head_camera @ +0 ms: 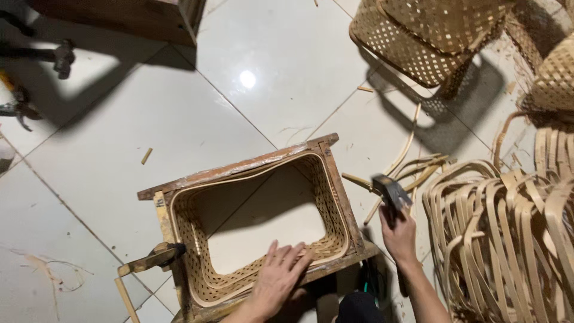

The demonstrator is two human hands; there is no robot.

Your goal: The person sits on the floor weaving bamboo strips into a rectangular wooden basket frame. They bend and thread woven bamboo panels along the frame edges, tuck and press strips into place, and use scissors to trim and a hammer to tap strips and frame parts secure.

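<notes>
The floor (119,149) is glossy pale tile, smooth enough to mirror a lamp at upper centre. The rectangular frame (239,170) at centre is rough, worn wood with scuffed, paint-stained edges. Inside it the basket (326,191) is matt woven cane in an open lattice. At right, the bent strips (496,227) look like smooth, pale split bamboo. The hammer (391,191) head is dull dark metal.

Overhead glare, hard shadows, blurred hammer (391,192)

A basket-weaving workshop; woven baskets (430,36), heaped bamboo strips (502,239) and a wooden mould frame (239,170) on tiled floor (119,155).
</notes>
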